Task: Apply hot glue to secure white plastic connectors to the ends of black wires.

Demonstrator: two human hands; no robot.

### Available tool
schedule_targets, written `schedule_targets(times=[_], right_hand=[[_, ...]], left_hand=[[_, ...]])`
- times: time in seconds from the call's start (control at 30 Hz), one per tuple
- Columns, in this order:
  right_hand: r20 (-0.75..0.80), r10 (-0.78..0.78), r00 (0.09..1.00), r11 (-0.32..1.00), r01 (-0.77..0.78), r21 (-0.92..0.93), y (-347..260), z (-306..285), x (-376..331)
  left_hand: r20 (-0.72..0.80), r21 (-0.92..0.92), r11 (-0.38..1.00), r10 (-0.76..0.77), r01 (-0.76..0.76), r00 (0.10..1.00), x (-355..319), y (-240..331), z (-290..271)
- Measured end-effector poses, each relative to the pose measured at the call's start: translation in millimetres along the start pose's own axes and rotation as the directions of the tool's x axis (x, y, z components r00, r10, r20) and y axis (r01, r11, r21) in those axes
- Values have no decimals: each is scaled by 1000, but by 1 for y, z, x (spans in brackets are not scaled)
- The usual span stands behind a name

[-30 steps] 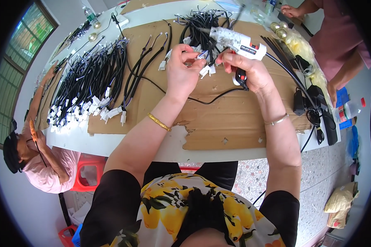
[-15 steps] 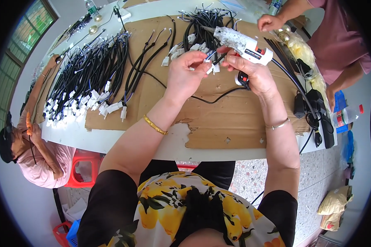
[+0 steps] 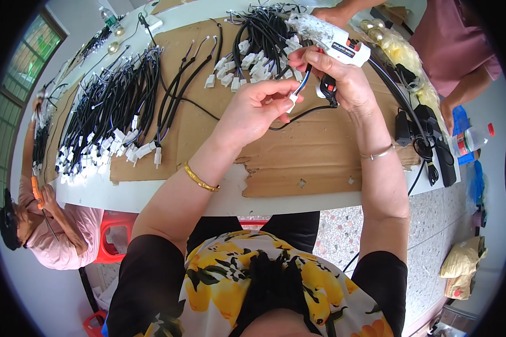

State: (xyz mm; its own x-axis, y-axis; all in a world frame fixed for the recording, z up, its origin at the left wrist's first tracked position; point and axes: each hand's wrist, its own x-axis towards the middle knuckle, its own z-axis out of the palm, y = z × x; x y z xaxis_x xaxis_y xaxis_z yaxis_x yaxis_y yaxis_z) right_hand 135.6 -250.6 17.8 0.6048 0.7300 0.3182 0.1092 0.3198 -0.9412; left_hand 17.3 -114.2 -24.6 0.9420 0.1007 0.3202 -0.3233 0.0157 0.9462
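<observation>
My left hand (image 3: 253,109) pinches a small white connector (image 3: 293,99) on the end of a thin black cable (image 3: 298,117), held over the brown cardboard sheet (image 3: 303,157). My right hand (image 3: 337,78) grips a white glue gun (image 3: 329,39) by its handle, nozzle pointing left, just above and right of the connector. The two hands are close together, almost touching. A gold bangle sits on my left wrist and a thin bracelet on my right.
A large bundle of black cables with white connectors (image 3: 104,123) lies at the left of the cardboard, another heap (image 3: 258,48) at the top. Another person's hand (image 3: 331,14) reaches in at top right. A seated person (image 3: 45,224) is at lower left. Black adapters (image 3: 427,140) lie at right.
Both hands have drawn nearer to me with the connector and glue gun held together. The other person's hand at top has shifted left toward the cable heap.
</observation>
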Motion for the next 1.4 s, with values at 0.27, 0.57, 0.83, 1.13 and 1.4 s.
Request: schedule_targets(times=[0.27,0.57,0.83,1.13,1.4], right_hand=[[70,-102,992,994,105,-41,-13,7,-3],[165,-86,983,972,119,-204,-32,24,15],[185,-8,983,999,16,-44,-18,27,35],[105,80,991,992,-90,91,4,8,42],[142,47,989,999,-49,11,0,-10,6]], left_hand=[[-73,225,970,-73,88,995,-5,6,0],[-142,5,965,-260,263,955,-22,17,-11],[-116,216,943,284,-255,952,-27,10,-15],[-258,116,987,134,-107,957,-20,-8,-27],[-396,10,998,64,-66,916,-18,-2,-42]])
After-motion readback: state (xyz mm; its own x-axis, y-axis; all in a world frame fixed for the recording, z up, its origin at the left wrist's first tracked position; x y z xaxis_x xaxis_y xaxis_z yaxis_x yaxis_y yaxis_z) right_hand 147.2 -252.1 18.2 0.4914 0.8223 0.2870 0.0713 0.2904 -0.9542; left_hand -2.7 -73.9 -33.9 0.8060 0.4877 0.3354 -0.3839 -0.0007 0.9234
